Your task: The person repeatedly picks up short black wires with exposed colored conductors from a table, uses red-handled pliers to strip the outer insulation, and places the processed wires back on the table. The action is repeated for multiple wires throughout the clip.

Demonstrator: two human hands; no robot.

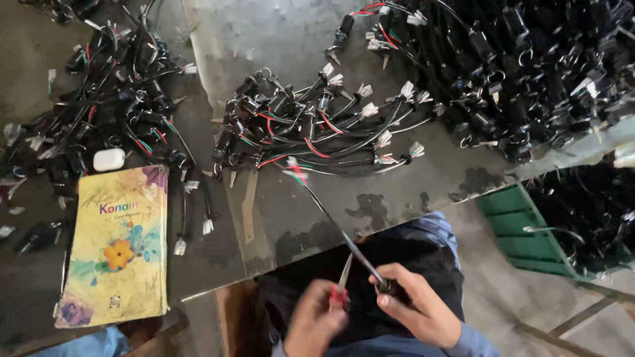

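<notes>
My left hand (pixel 316 318) grips a small red-handled tool (pixel 342 284) with a thin metal blade, held over my lap. My right hand (pixel 413 307) pinches the black end of a wire harness (pixel 387 286). Its thin black cable (pixel 331 217) runs up and left over the table edge to a white connector with red and green wires (pixel 294 170). The blade tip is next to the cable, just above my right hand's fingers.
A pile of black wire harnesses with white connectors (pixel 311 125) lies mid-table, a bigger heap (pixel 529 66) at the right, another (pixel 112 99) at the left. A yellow flowered notebook (pixel 119 244) and a small white case (pixel 109 159) lie at the left. A green crate (pixel 522 231) of harnesses stands on the floor, right.
</notes>
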